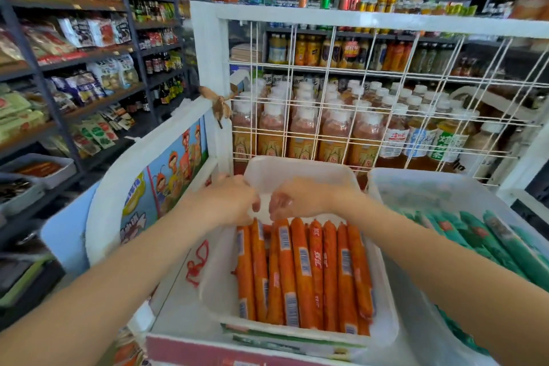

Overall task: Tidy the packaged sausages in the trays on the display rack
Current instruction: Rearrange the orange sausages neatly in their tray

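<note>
Sausages (303, 273) in orange wrappers lie side by side in a white tray (300, 169) on the display rack (208, 47), their long axes running from the near rim toward the far wall. They fill the near part of the tray; the far part is bare. Several show barcode labels.

Both hands reach in over the far ends of the row. The left hand (231, 202) is curled, fingers drawn together near the tips of the leftmost sausages; whether it pinches one cannot be told, as the picture is blurred there. The right hand (297, 200) sits just beside it, fingers bent down toward the same ends, and its grasp is likewise unclear. The two hands nearly touch.

To the right, a second tray (416, 184) holds green-wrapped sausages (487, 238), lying at a slant. Behind the trays stands the rack's white wire grid (371, 92), and through it rows of bottles (335, 134) with white caps are seen. A cartoon panel (175, 163) covers the rack's left side. Shelves (74, 56) of packaged snacks run along the left.
</note>
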{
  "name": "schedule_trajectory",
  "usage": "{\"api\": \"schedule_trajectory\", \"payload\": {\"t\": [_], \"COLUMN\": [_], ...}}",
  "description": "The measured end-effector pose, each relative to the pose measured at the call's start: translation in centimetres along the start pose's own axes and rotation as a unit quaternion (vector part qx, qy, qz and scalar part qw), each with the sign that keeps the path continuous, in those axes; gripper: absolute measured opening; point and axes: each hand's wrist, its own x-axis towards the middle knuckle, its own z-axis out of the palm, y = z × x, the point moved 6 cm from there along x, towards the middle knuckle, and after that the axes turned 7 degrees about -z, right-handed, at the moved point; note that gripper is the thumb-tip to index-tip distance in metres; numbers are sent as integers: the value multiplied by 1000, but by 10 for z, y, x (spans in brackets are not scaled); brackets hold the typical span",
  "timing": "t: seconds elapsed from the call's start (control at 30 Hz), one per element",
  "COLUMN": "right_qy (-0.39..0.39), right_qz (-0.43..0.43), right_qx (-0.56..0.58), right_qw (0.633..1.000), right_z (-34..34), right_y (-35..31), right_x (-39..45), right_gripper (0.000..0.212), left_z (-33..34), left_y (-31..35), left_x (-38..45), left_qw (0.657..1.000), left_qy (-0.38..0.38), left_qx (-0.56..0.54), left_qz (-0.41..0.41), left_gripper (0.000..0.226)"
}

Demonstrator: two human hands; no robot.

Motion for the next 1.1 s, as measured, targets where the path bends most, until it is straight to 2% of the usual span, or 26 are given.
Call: {"api": "schedule_trajectory", "payload": {"t": [0.13,0.3,0.4,0.47,0.53,0.6,0.63,0.7,0.77,0.97,1.1], "right_qy": [-82,-51,20,111,194,238,249,266,275,297,270], "right_qz": [36,96,112,118,81,12,-20,-58,-66,-89,-49], "right_qx": [-34,-44,-7,77,206,324,343,313,290,360,450], "right_qw": [995,993,993,984,956,916,906,910,914,880,850], "right_z": [25,35,18,-15,-45,-64,-70,-74,-74,-80,-84], "right_y": [-3,1,13,28,35,30,25,18,16,19,22], "right_x": [28,47,44,33,15,-4,-12,-23,-29,-49,-53], "right_gripper": [39,43,20,20,23,32,35,37,33,9,11], "left_z": [10,10,8,5,-4,-17,-24,-34,-35,-39,-39], "left_y": [4,0,-2,-3,-4,-2,1,9,12,19,19], "left_x": [-1,2,5,9,12,16,16,18,19,10,7], "left_qw": [999,999,999,997,988,962,940,891,857,853,869], "left_qy": [-25,-10,-8,2,40,88,104,108,100,167,193], "left_qx": [13,17,-19,-70,-150,-260,-325,-437,-502,-483,-444], "left_qz": [26,34,31,29,13,10,24,57,67,108,100], "left_gripper": [38,34,34,31,32,37,37,30,26,19,19]}}
